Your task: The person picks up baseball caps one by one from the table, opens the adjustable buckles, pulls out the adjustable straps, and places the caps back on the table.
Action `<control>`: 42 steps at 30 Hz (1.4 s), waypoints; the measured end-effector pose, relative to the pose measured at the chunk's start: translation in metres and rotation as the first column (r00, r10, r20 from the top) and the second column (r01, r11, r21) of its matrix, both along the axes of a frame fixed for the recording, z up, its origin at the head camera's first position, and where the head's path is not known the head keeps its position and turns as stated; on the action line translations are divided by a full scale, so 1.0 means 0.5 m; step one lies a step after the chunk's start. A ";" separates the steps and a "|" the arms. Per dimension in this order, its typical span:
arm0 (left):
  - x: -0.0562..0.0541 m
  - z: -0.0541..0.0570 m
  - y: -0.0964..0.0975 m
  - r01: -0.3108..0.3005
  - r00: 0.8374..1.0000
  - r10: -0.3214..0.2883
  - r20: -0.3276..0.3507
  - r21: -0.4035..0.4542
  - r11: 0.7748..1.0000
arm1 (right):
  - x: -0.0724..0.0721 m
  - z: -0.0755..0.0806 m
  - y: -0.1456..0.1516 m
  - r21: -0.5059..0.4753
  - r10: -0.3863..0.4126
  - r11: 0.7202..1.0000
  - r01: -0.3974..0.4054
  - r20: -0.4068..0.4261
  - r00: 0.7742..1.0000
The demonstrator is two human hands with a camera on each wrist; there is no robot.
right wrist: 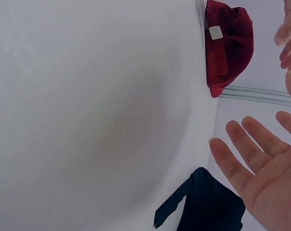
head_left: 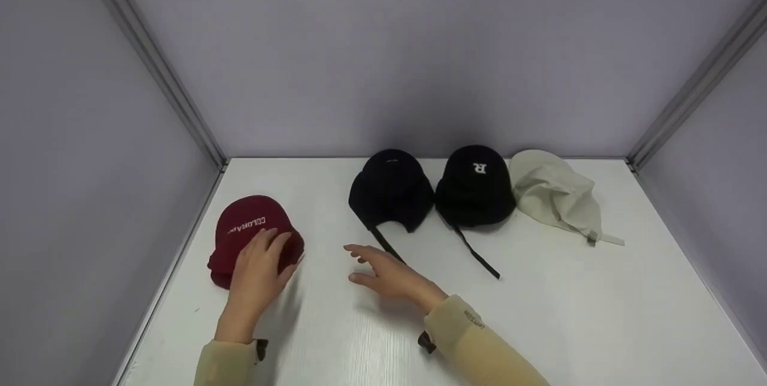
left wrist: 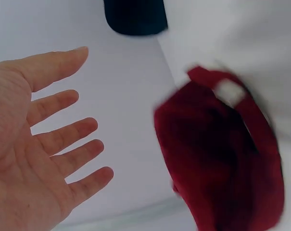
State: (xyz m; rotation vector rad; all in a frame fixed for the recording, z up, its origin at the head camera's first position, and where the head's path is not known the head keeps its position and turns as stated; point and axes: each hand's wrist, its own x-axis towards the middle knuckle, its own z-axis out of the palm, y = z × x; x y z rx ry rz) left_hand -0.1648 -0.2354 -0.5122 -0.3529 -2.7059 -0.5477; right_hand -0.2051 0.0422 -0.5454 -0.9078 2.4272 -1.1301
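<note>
A dark red baseball cap (head_left: 236, 224) with white lettering sits on the left of the white table. My left hand (head_left: 259, 266) hovers over its near right side in the head view. In the left wrist view, that hand's fingers are spread and a gap separates them from the red cap (left wrist: 222, 159), whose rear strap and pale buckle face the camera. My right hand (head_left: 386, 275) is held above the middle of the table, fingers extended, holding nothing. Nearest to it is a plain black cap (head_left: 392, 185), its loose strap partly hidden behind the hand.
Beside the plain cap stands a black cap (head_left: 476, 188) with a white R, its strap trailing forward. A crumpled cream cap (head_left: 554, 191) lies at its right. Grey panels enclose the table (head_left: 569, 314) at the back and sides.
</note>
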 end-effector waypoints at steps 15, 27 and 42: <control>0.031 -0.066 -0.136 -0.135 0.984 0.145 0.101 -0.098 0.986 | -0.007 -0.005 -0.037 0.014 0.048 0.999 -0.048 -0.005 0.999; 0.011 -0.089 -0.130 -0.151 0.979 0.139 -0.147 -0.073 0.986 | -0.009 -0.013 -0.072 -0.049 0.056 0.997 -0.056 -0.011 0.998; 0.014 -0.073 -0.074 -0.030 0.981 0.022 -0.193 -0.041 0.999 | -0.009 -0.023 -0.080 -0.037 0.073 0.996 -0.082 -0.208 0.976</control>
